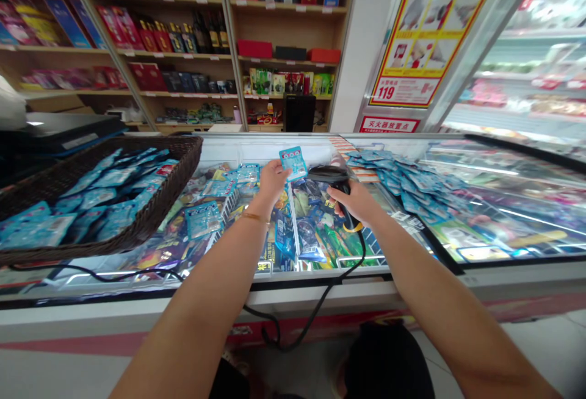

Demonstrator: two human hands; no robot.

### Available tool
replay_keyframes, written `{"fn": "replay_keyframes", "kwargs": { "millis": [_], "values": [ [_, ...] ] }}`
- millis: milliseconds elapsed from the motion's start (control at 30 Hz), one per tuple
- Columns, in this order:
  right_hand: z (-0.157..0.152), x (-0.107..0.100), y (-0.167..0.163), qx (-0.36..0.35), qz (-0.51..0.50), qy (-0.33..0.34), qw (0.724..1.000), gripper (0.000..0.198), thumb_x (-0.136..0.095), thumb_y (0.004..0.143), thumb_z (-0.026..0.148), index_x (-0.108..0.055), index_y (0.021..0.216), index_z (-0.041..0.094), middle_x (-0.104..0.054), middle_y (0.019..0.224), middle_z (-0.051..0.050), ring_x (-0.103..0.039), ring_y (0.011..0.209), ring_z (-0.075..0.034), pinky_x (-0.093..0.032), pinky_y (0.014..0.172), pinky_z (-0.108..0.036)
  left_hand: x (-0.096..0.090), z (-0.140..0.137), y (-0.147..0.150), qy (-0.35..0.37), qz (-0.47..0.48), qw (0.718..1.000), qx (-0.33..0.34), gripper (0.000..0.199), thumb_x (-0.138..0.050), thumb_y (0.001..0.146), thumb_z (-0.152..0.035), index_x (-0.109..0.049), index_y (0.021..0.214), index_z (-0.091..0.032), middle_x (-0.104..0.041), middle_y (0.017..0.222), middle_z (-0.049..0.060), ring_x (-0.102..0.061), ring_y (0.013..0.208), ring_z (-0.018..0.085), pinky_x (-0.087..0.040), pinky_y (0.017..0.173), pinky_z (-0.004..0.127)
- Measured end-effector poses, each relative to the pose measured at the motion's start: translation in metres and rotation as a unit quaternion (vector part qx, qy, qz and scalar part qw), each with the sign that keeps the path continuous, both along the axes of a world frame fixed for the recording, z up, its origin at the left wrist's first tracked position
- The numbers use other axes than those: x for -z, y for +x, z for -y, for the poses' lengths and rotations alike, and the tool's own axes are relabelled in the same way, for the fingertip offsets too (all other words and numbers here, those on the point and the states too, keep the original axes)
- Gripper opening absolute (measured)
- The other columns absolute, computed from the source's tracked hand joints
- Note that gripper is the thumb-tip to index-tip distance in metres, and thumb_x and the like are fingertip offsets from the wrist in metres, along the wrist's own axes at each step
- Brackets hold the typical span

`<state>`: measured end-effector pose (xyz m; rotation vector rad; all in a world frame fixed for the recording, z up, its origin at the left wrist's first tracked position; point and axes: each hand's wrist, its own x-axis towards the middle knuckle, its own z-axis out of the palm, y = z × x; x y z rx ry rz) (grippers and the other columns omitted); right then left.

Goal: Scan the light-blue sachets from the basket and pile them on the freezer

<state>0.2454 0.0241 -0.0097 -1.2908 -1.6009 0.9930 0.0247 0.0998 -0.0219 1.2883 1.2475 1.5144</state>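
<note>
In my left hand (273, 178) is a small light-blue packet (293, 163), pinched at its lower left edge and held up over the freezer. My right hand (356, 201) is wrapped round the handle of a black barcode scanner (330, 174), whose head points left, just beside the packet. A black cable (326, 292) runs from the scanner's base down over the freezer's front edge. Similar blue packets fill a brown wicker basket (188, 150) at the left. More of them lie in a heap (403, 179) on the glass to the right.
Below my hands the chest freezer (293, 289) holds wire baskets of colourful packs, with a few blue packets (204, 219) on the left. Wooden shelves (288, 5) with boxes and bottles stand behind. A red and yellow poster (430, 33) hangs on the right.
</note>
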Motion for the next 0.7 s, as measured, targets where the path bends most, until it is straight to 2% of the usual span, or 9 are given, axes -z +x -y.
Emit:
{"fn": "replay_keyframes", "kwargs": {
  "millis": [133, 333, 467, 600, 700],
  "values": [
    [0.001, -0.001, 0.001, -0.003, 0.008, 0.003, 1.000, 0.023, -0.069, 0.086, 0.034, -0.057, 0.073, 0.018, -0.062, 0.050, -0.001, -0.054, 0.037, -0.012, -0.044, 0.041, -0.023, -0.001, 0.001, 0.000, 0.013, -0.004, 1.000, 0.001, 0.020, -0.070, 0.068, -0.019, -0.065, 0.087, -0.018, -0.069, 0.077, 0.003, -0.066, 0.082, 0.020, -0.051, 0.073, 0.028],
    [0.002, -0.003, -0.001, 0.000, 0.020, 0.000, 1.000, 0.024, -0.068, 0.087, 0.031, -0.056, 0.071, 0.019, -0.062, 0.049, -0.001, -0.054, 0.036, -0.012, -0.044, 0.041, -0.022, 0.002, 0.000, -0.002, 0.007, -0.013, 1.000, 0.007, 0.022, -0.069, 0.067, -0.022, -0.065, 0.087, -0.018, -0.069, 0.078, 0.003, -0.064, 0.077, 0.019, -0.049, 0.065, 0.026],
    [0.001, -0.005, -0.004, 0.008, -0.044, -0.020, 0.999, 0.022, -0.071, 0.085, 0.032, -0.057, 0.074, 0.019, -0.063, 0.055, 0.000, -0.054, 0.038, -0.011, -0.044, 0.040, -0.022, 0.004, -0.001, 0.002, -0.028, 0.014, 0.999, -0.010, 0.023, -0.069, 0.065, -0.023, -0.064, 0.087, -0.019, -0.070, 0.081, 0.003, -0.065, 0.076, 0.018, -0.050, 0.067, 0.027],
    [-0.002, -0.017, 0.008, 0.044, -0.135, -0.050, 0.989, 0.018, -0.072, 0.085, 0.027, -0.057, 0.081, 0.018, -0.064, 0.061, 0.001, -0.055, 0.039, -0.011, -0.045, 0.038, -0.022, -0.003, -0.010, 0.021, -0.067, 0.056, 0.996, -0.031, 0.022, -0.070, 0.064, -0.021, -0.062, 0.084, -0.018, -0.068, 0.077, 0.002, -0.066, 0.074, 0.016, -0.053, 0.070, 0.028],
    [-0.002, -0.032, 0.036, 0.079, -0.164, -0.043, 0.982, 0.018, -0.071, 0.086, 0.025, -0.057, 0.079, 0.017, -0.063, 0.059, 0.001, -0.055, 0.039, -0.010, -0.045, 0.038, -0.021, -0.015, -0.022, 0.050, -0.077, 0.076, 0.994, -0.005, 0.023, -0.073, 0.064, -0.017, -0.063, 0.084, -0.017, -0.068, 0.077, 0.002, -0.067, 0.074, 0.016, -0.054, 0.073, 0.029]
  ]
}}
